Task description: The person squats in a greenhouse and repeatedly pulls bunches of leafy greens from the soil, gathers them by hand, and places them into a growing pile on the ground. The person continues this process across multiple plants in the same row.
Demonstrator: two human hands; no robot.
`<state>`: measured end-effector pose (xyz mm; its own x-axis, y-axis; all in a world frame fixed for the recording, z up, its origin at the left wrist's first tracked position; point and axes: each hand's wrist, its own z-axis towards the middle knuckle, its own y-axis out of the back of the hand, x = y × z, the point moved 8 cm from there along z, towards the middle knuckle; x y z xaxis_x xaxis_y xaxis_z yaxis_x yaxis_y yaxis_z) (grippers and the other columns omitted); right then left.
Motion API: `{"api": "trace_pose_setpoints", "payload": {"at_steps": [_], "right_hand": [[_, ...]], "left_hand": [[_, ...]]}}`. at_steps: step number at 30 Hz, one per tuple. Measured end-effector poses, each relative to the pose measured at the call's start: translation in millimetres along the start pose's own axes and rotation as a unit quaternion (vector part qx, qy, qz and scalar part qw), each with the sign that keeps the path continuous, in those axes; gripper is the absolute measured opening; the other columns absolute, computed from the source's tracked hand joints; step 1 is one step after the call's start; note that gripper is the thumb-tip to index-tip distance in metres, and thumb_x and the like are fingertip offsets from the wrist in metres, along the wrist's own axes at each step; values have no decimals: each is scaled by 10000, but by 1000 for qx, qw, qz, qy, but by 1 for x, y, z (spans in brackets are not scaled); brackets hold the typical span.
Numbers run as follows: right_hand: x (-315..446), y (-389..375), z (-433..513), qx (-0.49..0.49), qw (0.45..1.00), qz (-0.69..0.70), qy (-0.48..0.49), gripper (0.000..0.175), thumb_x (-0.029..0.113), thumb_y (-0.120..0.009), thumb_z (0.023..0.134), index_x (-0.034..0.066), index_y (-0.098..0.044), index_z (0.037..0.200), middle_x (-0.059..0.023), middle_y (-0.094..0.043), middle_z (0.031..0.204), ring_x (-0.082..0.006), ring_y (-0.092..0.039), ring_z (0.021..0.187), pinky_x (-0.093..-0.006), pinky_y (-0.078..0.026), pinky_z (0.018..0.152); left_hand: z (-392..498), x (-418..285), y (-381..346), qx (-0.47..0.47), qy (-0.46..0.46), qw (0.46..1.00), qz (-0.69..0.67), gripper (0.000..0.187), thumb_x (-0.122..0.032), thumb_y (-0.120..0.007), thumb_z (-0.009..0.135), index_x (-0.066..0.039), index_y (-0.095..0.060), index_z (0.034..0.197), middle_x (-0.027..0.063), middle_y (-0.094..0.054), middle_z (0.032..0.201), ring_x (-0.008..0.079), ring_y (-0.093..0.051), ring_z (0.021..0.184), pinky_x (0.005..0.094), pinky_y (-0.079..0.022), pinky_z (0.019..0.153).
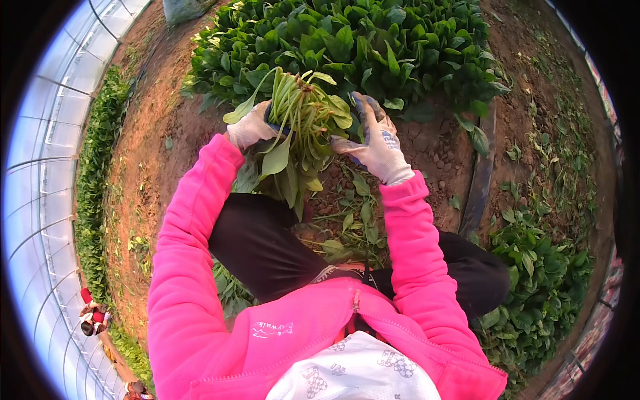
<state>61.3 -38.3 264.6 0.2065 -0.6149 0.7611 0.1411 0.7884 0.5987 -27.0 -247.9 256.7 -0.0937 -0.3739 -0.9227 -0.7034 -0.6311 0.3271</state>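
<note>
A thick bunch of leafy greens, likely spinach, hangs with its pale stems and reddish root ends up and its leaves down. My left hand, in a white glove with a dark coated palm, grips the bunch from its left side. To the right of the bunch, my right hand has its fingers spread and holds nothing; its glove is white with a soiled grey coating. Whether its thumb touches the outer leaves, I cannot tell. Just beyond both hands grows a dense bed of the same greens.
Loose leaves and stems litter the soil between my legs. A dark flat strip runs along the ground at right, near a heap of greens. Other people are at far left by the plastic greenhouse wall. A bag lies at the top.
</note>
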Motion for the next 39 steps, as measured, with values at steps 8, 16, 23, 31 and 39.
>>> {"api": "trace_pose_setpoints", "payload": {"at_steps": [8,16,23,31,39], "right_hand": [[23,-40,29,-96,790,605,13,939,30,-840,620,89,-348,1418,-72,-465,1351,-160,-489,1180,-291,-433,977],[-3,-51,23,-85,839,536,-43,474,-49,-701,766,25,-574,1217,-22,-612,1115,-88,-576,945,-231,-460,869],[18,2,41,-258,943,179,110,413,-13,-680,768,34,-610,1172,-67,-636,1072,-173,-589,963,-297,-464,862],[143,-63,85,-179,806,550,122,508,-98,-688,746,-12,-545,1226,-106,-579,1239,-161,-566,1079,-294,-456,934],[139,-141,86,104,827,547,80,472,-38,-634,827,-4,-505,1279,-85,-520,1285,-153,-505,1139,-283,-384,996]], "left_hand": [[-5,-38,-64,140,168,955,199,615,-93,-734,641,-19,-531,1217,90,-641,1058,145,-565,918,287,-463,813],[11,4,-73,177,116,923,322,636,-286,-710,733,-25,-501,1273,190,-587,1213,315,-558,1113,365,-443,931],[-20,-48,-10,-4,79,965,250,751,-397,-721,727,-33,-450,1324,212,-594,1182,335,-578,1091,382,-454,911],[-54,-45,32,-342,-224,878,250,1108,-329,-850,562,-30,-227,1428,193,-420,1353,363,-416,1236,415,-305,1069],[-189,60,89,-528,-36,839,128,781,-121,-838,607,-24,-449,1277,90,-633,1124,181,-613,1038,309,-480,919]]}}
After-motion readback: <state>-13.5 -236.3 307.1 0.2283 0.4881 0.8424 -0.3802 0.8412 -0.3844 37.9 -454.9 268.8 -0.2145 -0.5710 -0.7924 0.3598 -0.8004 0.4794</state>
